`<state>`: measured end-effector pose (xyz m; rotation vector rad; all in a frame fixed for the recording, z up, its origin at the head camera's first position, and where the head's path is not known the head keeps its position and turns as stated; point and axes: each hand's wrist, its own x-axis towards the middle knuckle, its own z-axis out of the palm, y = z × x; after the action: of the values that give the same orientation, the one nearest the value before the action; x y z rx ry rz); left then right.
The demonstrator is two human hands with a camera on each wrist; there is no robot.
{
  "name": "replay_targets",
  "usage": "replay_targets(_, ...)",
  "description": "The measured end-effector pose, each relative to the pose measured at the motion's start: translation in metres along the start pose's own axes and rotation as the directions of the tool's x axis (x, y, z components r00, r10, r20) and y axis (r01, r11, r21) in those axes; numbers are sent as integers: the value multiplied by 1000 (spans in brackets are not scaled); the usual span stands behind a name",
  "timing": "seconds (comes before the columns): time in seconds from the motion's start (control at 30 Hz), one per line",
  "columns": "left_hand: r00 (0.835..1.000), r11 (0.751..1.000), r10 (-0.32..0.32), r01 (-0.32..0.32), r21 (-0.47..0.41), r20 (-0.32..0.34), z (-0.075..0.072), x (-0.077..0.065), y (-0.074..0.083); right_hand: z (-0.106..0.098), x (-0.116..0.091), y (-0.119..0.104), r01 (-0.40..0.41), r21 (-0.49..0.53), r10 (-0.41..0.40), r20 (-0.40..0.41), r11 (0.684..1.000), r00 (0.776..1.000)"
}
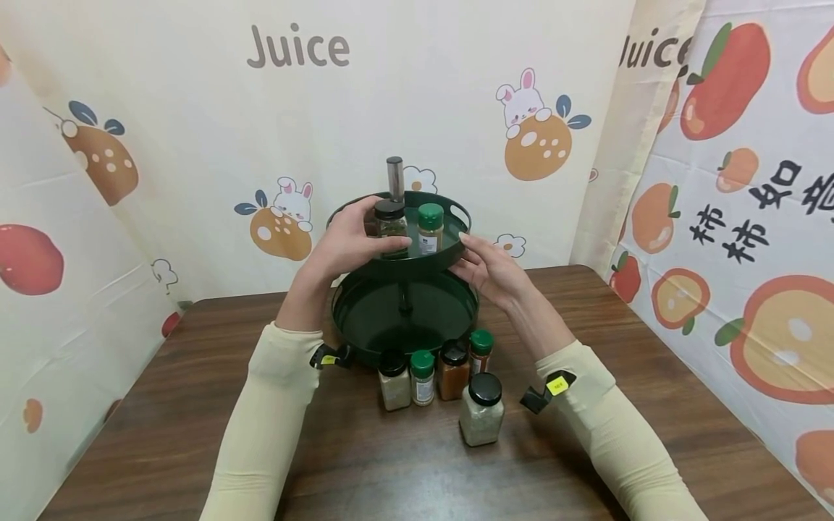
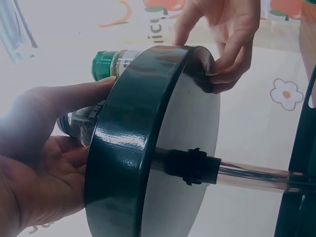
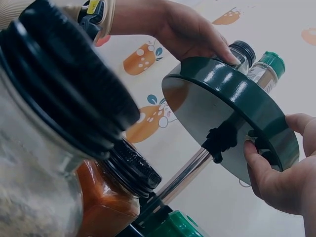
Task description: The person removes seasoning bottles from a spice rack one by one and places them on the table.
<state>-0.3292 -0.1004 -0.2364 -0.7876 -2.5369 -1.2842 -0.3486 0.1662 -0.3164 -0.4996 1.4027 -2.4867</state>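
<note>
My left hand (image 1: 348, 242) reaches over the upper tier of a dark green two-tier turntable rack, its fingers and thumb around a black-lidded spice jar (image 1: 392, 226). Beside that jar, on the same tier, stands a green-capped spice bottle (image 1: 430, 231). At the right side, my right hand (image 1: 494, 273) grips the rim of the upper tray (image 1: 407, 270), with fingers above and below the edge in the right wrist view. Below is the lower tray (image 1: 365, 311), joined by a metal post (image 3: 185, 170).
In front of the rack stand several spice containers: a pale black-lidded jar (image 1: 394, 387), a green-capped bottle (image 1: 422, 380), an orange-brown jar (image 1: 453, 373) and another green-capped bottle (image 1: 481, 347). Nearer, a larger pale jar (image 1: 482, 412) sits on the wooden table (image 1: 391, 470). Printed cloth (image 1: 423, 87) hangs behind.
</note>
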Motion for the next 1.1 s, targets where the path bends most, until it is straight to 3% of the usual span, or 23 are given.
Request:
replay_targets(0.17,1000,1000,-3,3,-4,-5,1,1,1,0,0,0,-4,4,4,-3,1000,1000)
replay_targets(0.27,1000,1000,-5,5,-24,-13,0,-4,13,0,0,0,-10,11,10,-13,1000,1000)
replay_targets(0.4,1000,999,-6,5,-38,-28,-2,-3,16,0,0,0,-12,18,13,-25,1000,1000)
replay_targets(0.53,999,1000,9,-10,-20,-37,-6,4,8,0,0,0,-9,21,10,-26,1000,1000)
replay_targets(1.1,996,998,59,-60,-10,-63,-22,0,32,1,0,0,-11,19,11,-35,1000,999)
